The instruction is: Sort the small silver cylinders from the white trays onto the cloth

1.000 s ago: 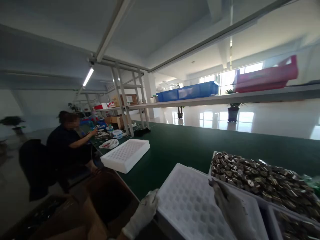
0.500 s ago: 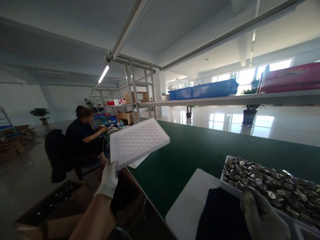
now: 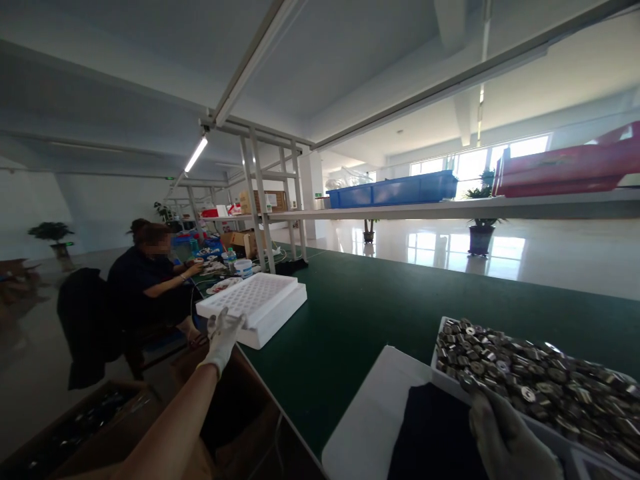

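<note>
A white foam tray (image 3: pixel 255 293) with rows of round hollows lies on top of another white foam block (image 3: pixel 280 317) at the table's left edge. My left hand (image 3: pixel 223 340), in a white glove, touches the tray's near edge with its fingers apart. At the lower right, my gloved right hand (image 3: pixel 510 427) is closed at the near rim of a white bin (image 3: pixel 440 363). Short metal cylinders (image 3: pixel 530 373) with centre holes fill this bin. Whatever is between the right fingertips blends with these parts. Beside the bin, a dark cloth (image 3: pixel 433 433) covers part of a white board (image 3: pixel 373 400).
A green table (image 3: pixel 345 320) runs under a shelf (image 3: pixel 400 212) bearing a blue bin (image 3: pixel 395 189) and a red bin (image 3: pixel 560 170). At the left, a co-worker (image 3: pixel 145 280) sits near a cluttered bench. Cardboard boxes (image 3: pixel 125 433) stand below the table edge.
The foam tray has come down from a raised, tilted position onto the foam block. My left fingers have loosened and spread at its edge. The right hand stays by the bin.
</note>
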A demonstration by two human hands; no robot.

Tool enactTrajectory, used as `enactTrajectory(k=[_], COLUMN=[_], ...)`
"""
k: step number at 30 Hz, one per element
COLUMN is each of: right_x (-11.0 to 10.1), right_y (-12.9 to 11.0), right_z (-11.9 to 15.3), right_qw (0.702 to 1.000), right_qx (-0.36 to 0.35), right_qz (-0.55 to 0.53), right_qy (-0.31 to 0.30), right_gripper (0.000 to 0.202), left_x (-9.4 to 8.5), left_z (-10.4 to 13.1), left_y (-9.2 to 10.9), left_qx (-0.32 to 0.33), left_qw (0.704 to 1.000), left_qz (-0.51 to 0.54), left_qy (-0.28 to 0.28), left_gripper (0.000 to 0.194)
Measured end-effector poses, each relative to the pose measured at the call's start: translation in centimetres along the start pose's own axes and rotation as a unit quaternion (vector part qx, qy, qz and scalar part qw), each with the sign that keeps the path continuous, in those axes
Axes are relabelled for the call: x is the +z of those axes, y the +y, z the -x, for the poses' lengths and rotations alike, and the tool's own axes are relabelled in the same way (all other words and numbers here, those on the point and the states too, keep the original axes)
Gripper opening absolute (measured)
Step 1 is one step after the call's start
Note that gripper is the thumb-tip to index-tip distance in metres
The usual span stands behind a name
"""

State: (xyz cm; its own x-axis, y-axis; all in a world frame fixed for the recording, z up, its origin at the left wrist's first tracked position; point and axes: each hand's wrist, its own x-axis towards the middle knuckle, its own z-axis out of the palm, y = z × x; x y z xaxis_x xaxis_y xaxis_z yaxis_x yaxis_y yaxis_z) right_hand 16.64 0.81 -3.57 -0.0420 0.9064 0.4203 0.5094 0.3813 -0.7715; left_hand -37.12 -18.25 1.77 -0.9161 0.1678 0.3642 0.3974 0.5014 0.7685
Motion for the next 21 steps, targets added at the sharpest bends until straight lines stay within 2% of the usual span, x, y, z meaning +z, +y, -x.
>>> enactTrajectory(k=[2,5,8,12,18,21], right_x=[0.3,0.9,1.3,1.4,1.1,1.1], right_y=[0.2,0.5,0.7,0.8,1.1,1.8], right_z=[0.1,0.2,0.3,0.5,0.5,0.1], right_qw=[0.999,0.995,0.992,0.988,0.986,0.978], right_qx=[-0.027,-0.088,-0.121,-0.152,-0.163,-0.204], right_qz=[-0.004,-0.009,-0.016,-0.01,0.013,0.027], right_qy=[0.019,0.043,0.037,0.034,0.036,0.041], right_gripper=[0.054,0.053,0.047,0.044,0.044,0.049], left_x=[0.0,0.3,0.7,1.3,2.1,2.2], left_z=[-0.4,-1.7,-3.2,-3.9,-2.4,-1.9], left_y=[-0.5,-0.7,-0.7,-0.7,-1.0,-0.6], left_qx=[0.034,0.096,0.142,0.18,0.213,0.218], left_qw=[0.997,0.983,0.965,0.947,0.923,0.915], left_qz=[-0.058,-0.133,-0.189,-0.239,-0.302,-0.324], left_qy=[-0.029,-0.083,-0.112,-0.114,-0.111,-0.103], left_gripper=[0.056,0.042,0.031,0.033,0.036,0.035])
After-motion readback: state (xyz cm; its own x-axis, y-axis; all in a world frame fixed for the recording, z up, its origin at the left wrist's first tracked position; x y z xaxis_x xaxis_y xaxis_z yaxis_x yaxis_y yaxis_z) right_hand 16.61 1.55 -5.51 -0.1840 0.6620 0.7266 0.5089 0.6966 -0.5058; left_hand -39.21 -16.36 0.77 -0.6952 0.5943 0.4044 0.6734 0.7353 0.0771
